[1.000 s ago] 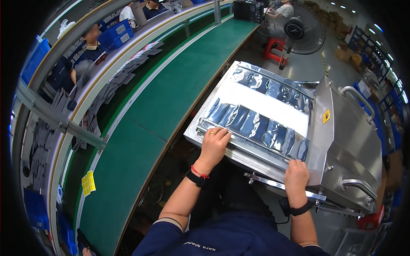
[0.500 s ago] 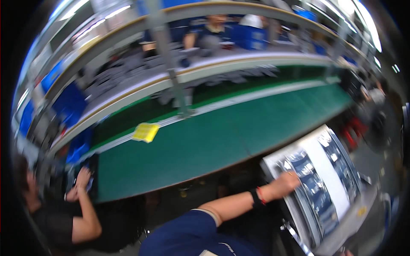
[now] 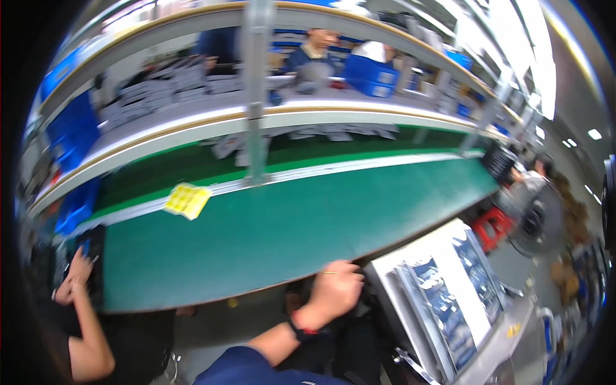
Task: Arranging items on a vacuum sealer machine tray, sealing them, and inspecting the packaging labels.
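My left hand [image 3: 337, 289], with a dark wristband and red cord at the wrist, is over the near edge of the green worktable [image 3: 256, 244]. Its fingers are curled closed; whatever they may hold is hidden. To the right of it stands a tilted white panel [image 3: 457, 273] carrying two columns of shiny, clear-covered dark pieces [image 3: 443, 308]. A grey metal rail [image 3: 417, 314] runs along its near side. The hand is apart from this panel. My right hand is out of view.
A yellow sheet [image 3: 187, 201] lies at the table's back left. Metal posts [image 3: 255, 96] and shelves with stacked grey pieces [image 3: 160, 90] rise behind. Another person's hands [image 3: 77, 276] are at the left. A red stool [image 3: 492, 229] and a round fan [image 3: 536, 218] stand at the right.
My left hand has moved left, from the edge of the panel to the worktable's near edge. The view has shifted, so the panel and table sit further left.
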A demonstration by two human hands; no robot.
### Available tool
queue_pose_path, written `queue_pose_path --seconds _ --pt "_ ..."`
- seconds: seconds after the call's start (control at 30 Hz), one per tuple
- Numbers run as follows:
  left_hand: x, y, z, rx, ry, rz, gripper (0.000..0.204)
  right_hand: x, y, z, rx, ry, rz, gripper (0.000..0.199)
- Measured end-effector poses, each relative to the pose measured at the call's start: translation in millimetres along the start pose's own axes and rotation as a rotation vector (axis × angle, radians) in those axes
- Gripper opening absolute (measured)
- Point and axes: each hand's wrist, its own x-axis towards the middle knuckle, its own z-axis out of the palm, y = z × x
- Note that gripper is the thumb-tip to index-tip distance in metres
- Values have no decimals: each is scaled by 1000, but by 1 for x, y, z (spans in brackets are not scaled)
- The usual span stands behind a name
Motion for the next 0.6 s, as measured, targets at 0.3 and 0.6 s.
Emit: queue_pose_path --seconds 0.3,0.6 --pt "-22 -44 -51 623 -114 -315 29 29 -73 -48 127 168 -275 53" --pt "-24 -43 -50 802 -166 -397 37 39 -197 -70 291 47 -408 54"
